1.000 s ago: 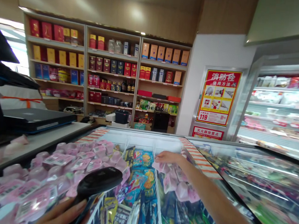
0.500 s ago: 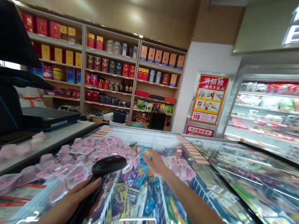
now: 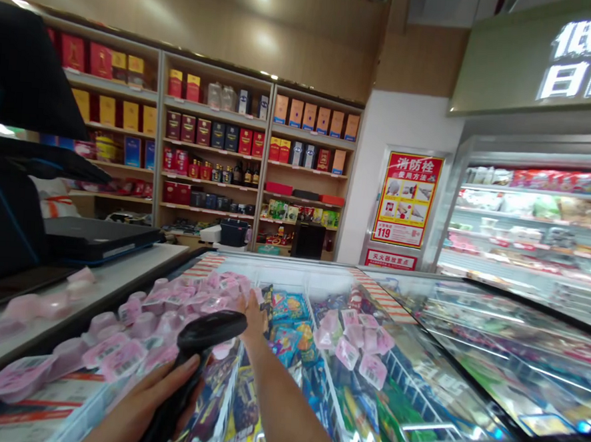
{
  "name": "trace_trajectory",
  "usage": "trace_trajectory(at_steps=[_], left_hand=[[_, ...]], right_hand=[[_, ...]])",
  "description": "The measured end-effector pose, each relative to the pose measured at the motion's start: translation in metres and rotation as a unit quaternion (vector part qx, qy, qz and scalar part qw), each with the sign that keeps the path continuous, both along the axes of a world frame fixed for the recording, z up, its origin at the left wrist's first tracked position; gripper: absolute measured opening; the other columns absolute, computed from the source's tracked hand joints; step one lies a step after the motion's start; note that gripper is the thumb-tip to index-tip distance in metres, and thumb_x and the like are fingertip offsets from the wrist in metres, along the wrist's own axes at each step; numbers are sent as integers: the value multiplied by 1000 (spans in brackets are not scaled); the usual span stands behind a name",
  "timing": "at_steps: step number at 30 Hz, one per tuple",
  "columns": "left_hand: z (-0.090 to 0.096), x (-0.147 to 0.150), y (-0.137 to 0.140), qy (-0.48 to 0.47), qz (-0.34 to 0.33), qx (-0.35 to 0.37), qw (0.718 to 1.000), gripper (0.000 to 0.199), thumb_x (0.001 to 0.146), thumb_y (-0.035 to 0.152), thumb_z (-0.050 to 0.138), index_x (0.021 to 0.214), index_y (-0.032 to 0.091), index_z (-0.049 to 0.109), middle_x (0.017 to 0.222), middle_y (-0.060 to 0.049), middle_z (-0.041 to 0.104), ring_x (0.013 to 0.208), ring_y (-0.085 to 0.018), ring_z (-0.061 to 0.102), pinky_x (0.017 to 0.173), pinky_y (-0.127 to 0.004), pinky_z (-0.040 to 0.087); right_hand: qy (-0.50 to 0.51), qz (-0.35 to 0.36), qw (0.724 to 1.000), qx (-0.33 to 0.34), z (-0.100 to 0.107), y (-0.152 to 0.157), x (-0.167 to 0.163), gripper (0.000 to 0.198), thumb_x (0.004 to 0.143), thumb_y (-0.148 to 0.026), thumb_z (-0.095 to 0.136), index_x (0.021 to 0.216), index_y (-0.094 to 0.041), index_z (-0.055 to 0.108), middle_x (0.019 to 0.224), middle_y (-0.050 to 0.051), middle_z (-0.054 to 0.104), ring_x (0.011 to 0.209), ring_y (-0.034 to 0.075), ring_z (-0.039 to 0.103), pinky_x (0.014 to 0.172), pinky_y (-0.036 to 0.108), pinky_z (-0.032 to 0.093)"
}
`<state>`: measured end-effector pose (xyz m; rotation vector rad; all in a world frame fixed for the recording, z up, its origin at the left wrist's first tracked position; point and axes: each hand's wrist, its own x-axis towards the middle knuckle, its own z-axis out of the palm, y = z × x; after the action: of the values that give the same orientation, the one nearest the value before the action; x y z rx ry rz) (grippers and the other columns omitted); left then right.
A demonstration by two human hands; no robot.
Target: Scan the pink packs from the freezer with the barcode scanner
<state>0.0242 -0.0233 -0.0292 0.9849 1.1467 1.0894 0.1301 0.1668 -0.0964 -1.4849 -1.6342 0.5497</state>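
Observation:
My left hand point(image 3: 152, 395) is wrapped round the handle of a black handheld barcode scanner point(image 3: 211, 330), its head pointing right. Beyond it, my right hand point(image 3: 253, 317) reaches forward to the right edge of a pile of pink cups point(image 3: 168, 300) with barcode labels on their lids. Its fingers are apart at the nearest cups; whether they touch one is hard to see. A smaller group of the same pink cups point(image 3: 356, 338) lies farther right. Both groups lie on the glass top of a chest freezer point(image 3: 292, 269), above bagged frozen goods point(image 3: 290, 307).
At the left, a counter point(image 3: 137, 265) carries a black checkout machine point(image 3: 11, 197) and several more pale pink cups point(image 3: 53, 305). Shelves of boxed bottles point(image 3: 215, 136) line the back wall. A lit refrigerated display point(image 3: 536, 216) stands at the right.
My right hand has moved left, from beside the right-hand group of cups to the edge of the large pile. That right-hand group now shows more fully. The scanner stays in my left hand.

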Motion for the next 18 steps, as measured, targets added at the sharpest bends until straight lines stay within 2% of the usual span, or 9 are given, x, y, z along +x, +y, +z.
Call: trace_trajectory(at_steps=[3,6,8,10,13,15,17,18], left_hand=[[6,7,-1,-5,-6,-5,1000,32,60,50,58,60,18,54,41,3,51,38,-8,43,36,-17,36],[6,11,1,-11,-38,-27,999,33,60,51,58,58,18,53,40,4,50,37,-8,43,35,-18,36],[1,13,5,-16,-49,-19,998,31,61,48,59,60,18,52,44,4,51,38,-7,44,37,-18,37],[-3,17,8,-15,-62,-2,998,30,62,46,59,60,17,51,47,4,52,40,-7,45,39,-17,37],[-4,25,10,-9,-71,12,997,30,63,46,58,62,17,50,47,5,52,38,-6,44,38,-16,34],[0,28,8,-11,-70,21,997,30,63,46,58,64,17,50,47,5,51,37,-5,43,37,-16,32],[6,29,5,-11,-77,31,997,30,63,45,58,65,17,49,49,5,52,39,-6,43,38,-17,32],[9,28,4,-6,-83,37,996,30,64,46,57,65,17,49,50,5,52,39,-6,44,39,-17,32]], right_hand=[[-27,-19,999,4,13,-2,2,56,81,-48,22,126,-15,29,128,13,36,117,24,31,93,45,24],[-95,-27,994,38,30,-23,52,45,78,-45,35,115,-21,44,119,8,45,111,23,38,90,39,28],[-233,-50,967,88,37,-46,101,39,76,-42,40,107,-21,51,107,8,52,103,23,43,86,37,30],[-336,-122,931,73,38,-69,147,34,74,-40,43,100,-20,55,97,10,56,97,24,46,82,37,31],[-424,-138,895,22,28,-87,186,32,75,-40,41,92,-19,58,87,10,60,88,23,51,81,38,30],[-411,-125,903,13,22,-85,192,29,77,-35,39,93,-18,57,81,9,62,83,21,54,82,39,29],[-305,-117,944,38,22,-77,187,29,76,-31,39,96,-18,55,81,8,62,82,20,55,80,37,32],[-206,-114,971,50,24,-72,183,30,75,-31,40,97,-17,54,80,7,62,79,19,56,77,34,35]])
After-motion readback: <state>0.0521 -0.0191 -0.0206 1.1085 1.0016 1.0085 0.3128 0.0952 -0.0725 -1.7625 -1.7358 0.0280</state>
